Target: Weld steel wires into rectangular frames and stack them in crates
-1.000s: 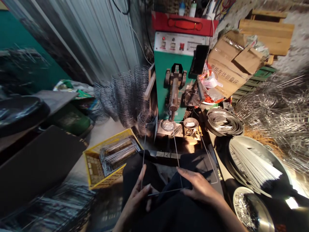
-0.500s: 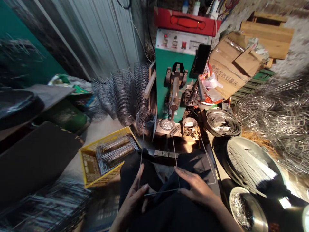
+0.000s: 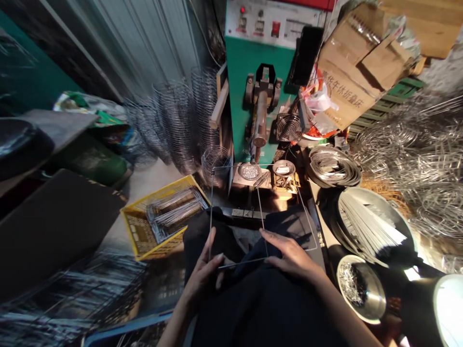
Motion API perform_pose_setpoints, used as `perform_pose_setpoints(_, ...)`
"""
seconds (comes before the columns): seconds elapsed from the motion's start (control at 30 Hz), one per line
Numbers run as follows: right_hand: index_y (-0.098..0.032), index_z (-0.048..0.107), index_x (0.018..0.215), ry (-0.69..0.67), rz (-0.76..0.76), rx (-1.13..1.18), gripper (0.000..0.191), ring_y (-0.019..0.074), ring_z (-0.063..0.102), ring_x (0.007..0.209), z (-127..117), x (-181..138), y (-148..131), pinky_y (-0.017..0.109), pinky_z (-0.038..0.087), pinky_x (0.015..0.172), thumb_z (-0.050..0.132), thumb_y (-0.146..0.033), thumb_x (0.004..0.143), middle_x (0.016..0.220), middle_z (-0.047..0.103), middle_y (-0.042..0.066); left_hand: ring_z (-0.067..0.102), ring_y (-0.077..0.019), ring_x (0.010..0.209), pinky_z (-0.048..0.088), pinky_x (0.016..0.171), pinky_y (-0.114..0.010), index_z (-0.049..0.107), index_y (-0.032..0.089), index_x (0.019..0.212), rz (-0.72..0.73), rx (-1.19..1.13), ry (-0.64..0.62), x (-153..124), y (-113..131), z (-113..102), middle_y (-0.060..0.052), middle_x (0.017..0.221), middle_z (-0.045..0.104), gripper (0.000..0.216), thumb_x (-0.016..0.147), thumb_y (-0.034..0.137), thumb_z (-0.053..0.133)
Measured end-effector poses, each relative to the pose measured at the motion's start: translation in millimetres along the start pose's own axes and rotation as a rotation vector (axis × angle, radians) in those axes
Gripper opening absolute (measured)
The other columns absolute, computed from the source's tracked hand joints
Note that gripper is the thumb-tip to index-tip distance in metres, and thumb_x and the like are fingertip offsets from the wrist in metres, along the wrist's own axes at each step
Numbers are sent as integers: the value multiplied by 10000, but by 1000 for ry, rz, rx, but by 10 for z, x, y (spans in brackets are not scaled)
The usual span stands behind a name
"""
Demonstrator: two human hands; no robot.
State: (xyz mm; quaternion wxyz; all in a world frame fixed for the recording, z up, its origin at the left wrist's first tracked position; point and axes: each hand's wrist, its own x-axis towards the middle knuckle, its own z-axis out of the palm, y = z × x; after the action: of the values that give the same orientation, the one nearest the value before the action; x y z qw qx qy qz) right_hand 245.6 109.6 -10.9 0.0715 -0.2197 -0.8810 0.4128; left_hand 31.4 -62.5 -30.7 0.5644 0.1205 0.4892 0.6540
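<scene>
A thin rectangular wire frame (image 3: 261,212) lies over my dark-clothed lap and reaches out to the base of a green and red welding machine (image 3: 265,82). My left hand (image 3: 204,277) grips the frame's near left corner, fingers curled round the wire. My right hand (image 3: 291,255) rests on the near edge where a middle wire meets it, its fingers pressed down on the wire. The frame's far edge sits just under the machine's electrode arm (image 3: 259,120).
A yellow crate (image 3: 142,231) of bent wire pieces stands at my left. Wire coils (image 3: 181,125) lean behind it. At my right are a pan of straight rods (image 3: 369,231), a bowl of small metal parts (image 3: 358,286), strip coils (image 3: 333,166) and a cardboard box (image 3: 358,72).
The view has tipped down and a little nearer, so the machine sits higher in frame. Both hands keep the same hold on the wire frame; it has barely shifted.
</scene>
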Motion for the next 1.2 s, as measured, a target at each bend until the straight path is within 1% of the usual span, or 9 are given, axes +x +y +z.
perform_pose_setpoints(0.07,-298,366,1532,-1,8,9,830,238,433,1397,11,-13,4,437,358,1178,721,-139,799,1531,435,47,417,-70,370,327,474,-186,57,281,1591,-1,-10,7,-2,-19,-15,73,480,550,905,909,324,650)
perform_pose_setpoints(0.17,-297,369,1530,-6,25,30,833,239,434,1397,17,-48,-2,445,348,1182,717,-126,793,1531,434,44,443,-89,380,365,508,-206,61,248,1592,-29,-23,-38,5,-62,-79,89,431,501,928,897,339,669)
perform_pose_setpoints(0.33,-305,374,1526,17,31,63,832,247,440,1393,7,-97,-23,470,347,1177,688,-92,786,1531,431,46,447,-98,379,418,561,-252,109,211,1591,-35,-50,-90,5,-132,-152,55,436,536,862,921,360,632)
perform_pose_setpoints(0.57,-299,392,1519,25,33,44,842,254,459,1378,1,-110,-32,470,356,1170,712,-97,767,1511,459,59,460,-94,373,401,519,-227,161,245,1588,-35,-130,-91,4,-180,-157,77,450,536,961,828,380,732)
perform_pose_setpoints(0.77,-284,395,1521,12,43,44,839,244,462,1377,-20,-90,-61,450,353,1174,712,-89,769,1513,461,62,462,-98,372,406,512,-230,184,216,1587,-36,-127,-107,28,-171,-175,70,453,542,944,831,380,725)
perform_pose_setpoints(0.87,-277,397,1520,0,55,45,837,238,459,1380,-43,-67,-77,444,348,1178,706,-79,767,1514,459,60,474,-105,377,411,522,-237,131,218,1592,-37,-113,-110,36,-154,-174,61,463,559,963,843,376,715)
perform_pose_setpoints(0.97,-282,394,1522,-13,60,45,839,242,450,1386,-62,-45,-79,450,347,1177,695,-73,767,1519,452,56,472,-100,378,399,515,-233,28,233,1590,-33,-96,-110,39,-126,-158,44,510,601,1015,851,373,709)
perform_pose_setpoints(1.07,-287,394,1522,-14,61,41,840,241,450,1385,-66,-35,-60,448,348,1177,689,-70,765,1519,451,51,438,-81,369,390,509,-228,-74,244,1574,1,-69,-110,44,-103,-135,25,556,633,1001,897,356,654)
perform_pose_setpoints(1.2,-289,392,1522,-4,46,34,844,231,452,1385,-62,-32,-22,439,340,1184,686,-59,765,1522,448,42,413,-73,360,357,481,-209,-92,249,1572,29,-34,-112,58,-83,-122,35,539,607,957,929,346,610)
